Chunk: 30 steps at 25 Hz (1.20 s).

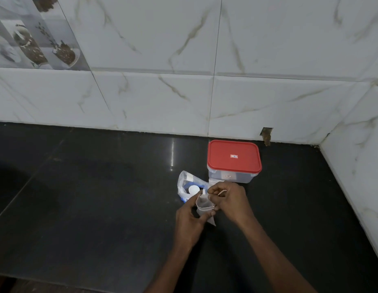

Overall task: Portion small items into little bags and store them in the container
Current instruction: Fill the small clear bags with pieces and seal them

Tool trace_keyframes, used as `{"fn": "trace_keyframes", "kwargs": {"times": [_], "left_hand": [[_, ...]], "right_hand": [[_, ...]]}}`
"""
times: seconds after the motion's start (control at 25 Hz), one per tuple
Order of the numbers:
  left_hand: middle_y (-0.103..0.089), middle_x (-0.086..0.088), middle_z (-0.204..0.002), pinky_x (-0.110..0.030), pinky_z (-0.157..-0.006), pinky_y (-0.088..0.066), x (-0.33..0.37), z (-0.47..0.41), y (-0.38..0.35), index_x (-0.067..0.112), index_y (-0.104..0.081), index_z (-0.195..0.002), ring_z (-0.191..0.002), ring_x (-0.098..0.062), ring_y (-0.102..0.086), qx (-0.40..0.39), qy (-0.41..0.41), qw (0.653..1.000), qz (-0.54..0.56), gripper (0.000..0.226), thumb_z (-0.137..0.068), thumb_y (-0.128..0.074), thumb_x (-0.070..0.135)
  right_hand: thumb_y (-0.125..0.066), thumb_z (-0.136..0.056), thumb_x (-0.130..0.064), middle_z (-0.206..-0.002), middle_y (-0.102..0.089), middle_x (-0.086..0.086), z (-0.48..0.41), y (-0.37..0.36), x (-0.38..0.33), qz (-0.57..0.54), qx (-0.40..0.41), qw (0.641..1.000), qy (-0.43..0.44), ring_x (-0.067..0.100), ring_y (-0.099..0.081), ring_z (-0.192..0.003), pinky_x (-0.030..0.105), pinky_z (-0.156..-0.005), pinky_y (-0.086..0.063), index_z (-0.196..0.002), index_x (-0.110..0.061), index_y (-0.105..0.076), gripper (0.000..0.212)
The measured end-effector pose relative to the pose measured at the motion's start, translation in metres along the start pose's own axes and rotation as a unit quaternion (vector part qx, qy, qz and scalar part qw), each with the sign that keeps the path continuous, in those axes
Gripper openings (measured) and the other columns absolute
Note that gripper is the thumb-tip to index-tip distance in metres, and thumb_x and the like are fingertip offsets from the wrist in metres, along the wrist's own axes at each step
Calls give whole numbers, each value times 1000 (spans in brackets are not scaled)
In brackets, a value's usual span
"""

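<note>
Left hand (189, 220) grips bag (203, 205) over worktop (99, 197) middle | right hand (228, 199) pinches its mouth | container (233, 160) lidded near back edge, pouch (187, 182) beside it | judged: filling under way; sealing, storing left

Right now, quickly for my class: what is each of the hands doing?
Left hand: holds the small clear bag.
Right hand: fingers curled, pinching a thin tan band by the bag's mouth.

Small clear bag (203, 205) near closed red-lidded container (234, 160)
</note>
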<state>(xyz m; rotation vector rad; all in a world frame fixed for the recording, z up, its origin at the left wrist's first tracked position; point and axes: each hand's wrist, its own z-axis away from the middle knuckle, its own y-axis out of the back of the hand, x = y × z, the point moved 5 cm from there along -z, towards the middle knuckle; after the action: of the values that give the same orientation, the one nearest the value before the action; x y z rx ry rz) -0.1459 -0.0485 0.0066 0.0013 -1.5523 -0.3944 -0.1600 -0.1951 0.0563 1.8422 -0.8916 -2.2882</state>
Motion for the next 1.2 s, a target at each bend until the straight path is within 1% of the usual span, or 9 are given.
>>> {"fn": "trace_keyframes", "kwargs": {"times": [0.2, 0.4, 0.48, 0.6, 0.68, 0.8, 0.88, 1.04, 1.2], "left_hand": [[-74, 18, -109, -14, -90, -53, -14, -3, 13, 28, -71, -116, -105, 3, -68, 54, 14, 998, 29, 48, -74, -87, 10], [-74, 8, -113, -24, -90, -56, -29, -9, 38, 24, -72, -114, -106, -5, -70, 112, 24, 991, 76, 44, -76, -84, 6], [-65, 6, -123, -30, -93, -56, -35, -15, 46, 27, -72, -112, -113, -9, -66, 118, 28, 990, 66, 42, -76, -84, 9], [-53, 8, -134, -14, -86, -53, -36, -27, 45, 32, -72, -106, -113, -1, -61, 72, 72, 993, 67, 36, -78, -83, 12], [-51, 9, -135, -6, -79, -51, -37, -36, 40, 33, -70, -101, -108, 5, -59, 43, 94, 993, 53, 32, -80, -82, 13], [-64, 0, -129, -19, -81, -57, -47, -41, 36, 21, -70, -113, -103, -8, -69, 36, 112, 991, 71, 35, -80, -82, 17], [-66, 2, -125, -27, -82, -60, -49, -37, 35, 25, -72, -110, -103, -10, -70, 44, 113, 989, 85, 30, -82, -80, 17], [-62, 6, -127, -26, -80, -58, -43, -32, 35, 38, -74, -89, -106, -14, -69, 48, 92, 989, 105, 28, -85, -77, 11], [-63, 5, -127, -26, -79, -59, -44, -29, 35, 37, -76, -88, -105, -14, -70, 55, 93, 988, 111, 28, -84, -77, 10]], "right_hand": [[-72, -83, -5, -81, -72, 11, -4, -15, 5, -134, -45, 989, -46, 22, -68, -59, 36, -61, -61, -90, -10, -74, 9], [-66, -88, -31, -76, -72, 0, -17, -18, 32, 149, 71, 983, -75, 15, -65, -68, 25, -58, -48, -81, -17, -71, 16], [-67, -85, -40, -67, -69, 1, -18, -32, 40, 145, 64, 982, -106, 17, -65, -62, 31, -60, -54, -73, -17, -65, 25], [-72, -82, -37, -75, -71, 3, -21, -51, 42, 122, 60, 985, -110, 20, -69, -67, 36, -65, -58, -82, -18, -61, 22], [-70, -84, -29, -91, -72, 6, -23, -55, 38, 144, 61, 984, -83, 23, -69, -80, 36, -72, -58, -97, -17, -62, 19], [-57, -94, -22, -104, -69, 5, -26, -55, 34, 286, 21, 958, -19, 23, -66, -95, 31, -77, -51, -111, -16, -63, 19], [-55, -94, -17, -102, -67, 6, -24, -50, 24, 353, 16, 934, 49, 24, -66, -89, 30, -70, -48, -109, -14, -64, 18], [-84, -56, -5, -78, -60, 4, -20, -49, 16, 420, 30, 881, 215, 19, -62, -64, 24, -43, -35, -84, -12, -68, 33], [-90, -45, -8, -84, -66, 5, -14, -55, 23, 446, -12, 856, 262, 18, -64, -68, 24, -45, -45, -84, -13, -70, 44]]}}
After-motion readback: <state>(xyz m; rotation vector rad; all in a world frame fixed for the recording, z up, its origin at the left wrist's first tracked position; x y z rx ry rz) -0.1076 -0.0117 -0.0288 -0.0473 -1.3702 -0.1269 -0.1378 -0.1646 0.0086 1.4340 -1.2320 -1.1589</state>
